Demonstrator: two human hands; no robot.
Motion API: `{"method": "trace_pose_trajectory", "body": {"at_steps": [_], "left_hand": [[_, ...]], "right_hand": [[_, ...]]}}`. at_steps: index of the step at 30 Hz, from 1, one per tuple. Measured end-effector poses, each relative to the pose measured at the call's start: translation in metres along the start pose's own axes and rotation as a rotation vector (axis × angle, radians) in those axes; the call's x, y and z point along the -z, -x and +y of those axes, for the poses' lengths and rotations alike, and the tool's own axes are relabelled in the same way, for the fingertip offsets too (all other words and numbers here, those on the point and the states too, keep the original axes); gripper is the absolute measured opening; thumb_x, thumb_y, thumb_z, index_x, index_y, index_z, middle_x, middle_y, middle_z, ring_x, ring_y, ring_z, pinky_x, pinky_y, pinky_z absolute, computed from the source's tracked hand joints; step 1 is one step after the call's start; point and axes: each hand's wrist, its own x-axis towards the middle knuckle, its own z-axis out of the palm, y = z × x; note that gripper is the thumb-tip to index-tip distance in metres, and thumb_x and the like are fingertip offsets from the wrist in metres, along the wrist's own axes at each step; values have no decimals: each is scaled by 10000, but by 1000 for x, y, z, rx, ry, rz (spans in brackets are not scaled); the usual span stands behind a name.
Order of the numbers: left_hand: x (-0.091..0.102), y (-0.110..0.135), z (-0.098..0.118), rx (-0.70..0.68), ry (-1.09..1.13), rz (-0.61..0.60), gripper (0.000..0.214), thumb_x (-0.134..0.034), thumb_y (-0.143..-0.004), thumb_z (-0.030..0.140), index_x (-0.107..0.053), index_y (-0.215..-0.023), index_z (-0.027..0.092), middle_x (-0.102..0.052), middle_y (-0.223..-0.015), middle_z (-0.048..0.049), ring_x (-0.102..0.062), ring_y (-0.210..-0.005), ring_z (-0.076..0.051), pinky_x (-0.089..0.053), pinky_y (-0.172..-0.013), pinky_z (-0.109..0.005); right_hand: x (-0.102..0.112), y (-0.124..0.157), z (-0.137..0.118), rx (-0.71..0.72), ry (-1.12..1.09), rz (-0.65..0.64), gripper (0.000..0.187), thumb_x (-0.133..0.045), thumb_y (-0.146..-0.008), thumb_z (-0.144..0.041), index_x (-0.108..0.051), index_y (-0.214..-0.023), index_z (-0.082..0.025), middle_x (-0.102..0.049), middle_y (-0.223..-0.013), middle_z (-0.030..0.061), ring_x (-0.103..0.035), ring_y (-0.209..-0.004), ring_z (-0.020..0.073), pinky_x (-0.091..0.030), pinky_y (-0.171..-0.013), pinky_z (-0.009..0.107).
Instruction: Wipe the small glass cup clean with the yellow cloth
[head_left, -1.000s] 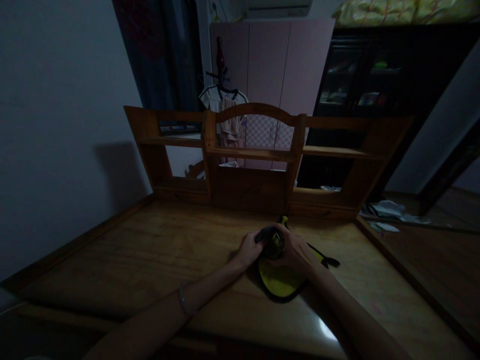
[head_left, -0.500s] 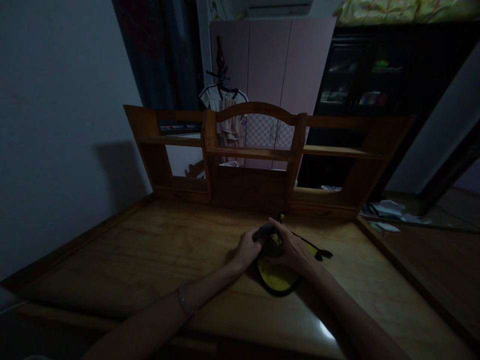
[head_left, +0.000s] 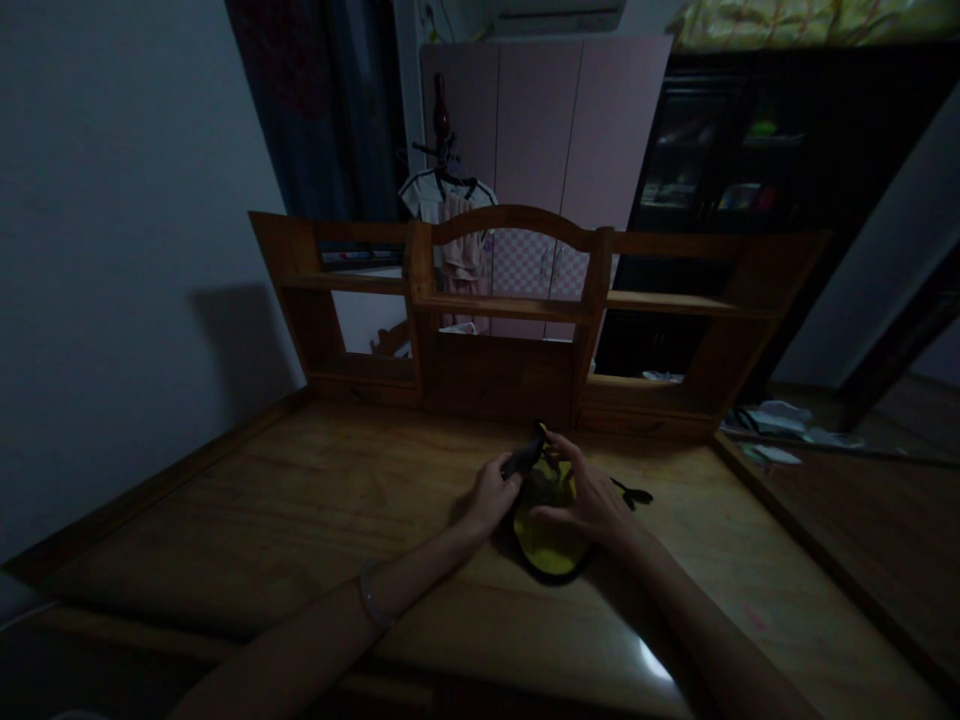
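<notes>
A yellow-green, black-edged item [head_left: 551, 553] that looks like soft fabric lies on the wooden desk between my hands. I cannot tell its exact kind in the dim light. My left hand [head_left: 495, 497] is closed on its dark, raised edge at the left. Over the item's right part, my right hand [head_left: 592, 498] is open, its thumb and fingers spread apart. Whether those fingertips touch the fabric is unclear. A black cord end [head_left: 637, 495] sticks out to the right beyond my right hand. The item's middle is partly hidden by my fingers and shadow.
The wooden desk [head_left: 337, 490] has a raised shelf unit [head_left: 510, 305] along its back. A wall [head_left: 127, 250] borders it on the left. Behind stand a pink wardrobe [head_left: 536, 130], hanging clothes [head_left: 461, 230] and a dark cabinet [head_left: 697, 150]. Papers [head_left: 787, 425] lie beyond the right edge.
My right hand's fingers have spread and come away from the dark edge. The raised edge in my left hand now tilts differently, and the cord end has shifted slightly left and up.
</notes>
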Motion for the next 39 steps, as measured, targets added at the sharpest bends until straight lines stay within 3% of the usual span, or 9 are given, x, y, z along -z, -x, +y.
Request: {"method": "trace_pose_trajectory", "body": {"at_steps": [3, 6, 8, 11, 16, 22, 29, 33, 39], "left_hand": [[4, -3, -2, 0, -22, 25, 282, -618, -806, 241, -653, -1064, 134, -711, -1012, -93, -663, -918, -212, -516, -810, -295], [5, -3, -1, -14, -49, 44, 284, -614, -805, 225, -645, -1073, 136, -705, -1017, -98, -659, -921, -212, -511, -820, -302], [4, -2, 0, -24, -66, 49, 278, -613, -797, 209, -644, -1063, 135, -703, -1006, -95, -657, -916, -208, -506, -821, -298], [3, 1, 3, -41, -87, 38, 239, -605, -788, 196, -654, -1016, 145, -705, -951, -76, -657, -878, -195, -502, -791, -276], [2, 4, 9, -50, -110, 8, 231, -593, -782, 201, -677, -992, 155, -710, -891, -55, -655, -818, -183, -498, -743, -254], [1, 7, 12, -39, -102, -30, 243, -591, -783, 243, -715, -955, 127, -717, -848, -49, -645, -775, -192, -487, -677, -241], [5, -1, 6, -34, -74, -26, 306, -569, -832, 346, -709, -962, 108, -708, -843, -45, -635, -780, -190, -480, -663, -229], [5, -6, -4, 1, -89, -38, 373, -564, -837, 427, -715, -871, 88, -700, -775, -53, -637, -742, -208, -488, -633, -248], [2, -7, -8, -5, -114, -54, 292, -556, -845, 342, -712, -950, 118, -723, -883, -68, -654, -866, -242, -512, -741, -289]], "right_hand": [[9, -1, -1, -99, -8, 83, 650, -612, -829, -536, -399, -1370, -243, -660, -1101, 92, -650, -953, 259, -516, -832, 398], [14, -5, 3, -236, -124, 99, 409, -483, -900, -556, -615, -1052, -200, -677, -858, 51, -638, -700, 196, -505, -660, 319], [14, -8, 7, -350, -323, 31, 441, -454, -900, -585, -634, -898, -182, -667, -802, 44, -624, -629, 170, -480, -562, 276], [10, -10, 11, -457, -578, -109, 434, -528, -858, -588, -634, -917, -171, -670, -814, 37, -642, -637, 160, -477, -527, 246], [1, -8, 10, -474, -706, -193, 444, -704, -744, -529, -610, -982, -166, -681, -836, 22, -644, -569, 148, -501, -516, 257], [-2, -5, 10, -498, -767, -282, 393, -668, -783, -512, -546, -952, -179, -692, -651, 1, -672, -511, 193, -543, -513, 302], [-9, -10, 2, -507, -764, -145, 401, -706, -750, -516, -501, -910, -211, -716, -736, 19, -712, -578, 216, -584, -572, 335], [-19, -10, 5, -515, -721, -58, 424, -696, -751, -547, -493, -916, -213, -702, -712, 11, -705, -547, 217, -584, -536, 335], [-26, -7, 9, -503, -654, -25, 451, -701, -733, -577, -521, -911, -204, -706, -746, 19, -702, -549, 200, -580, -517, 306]]}}
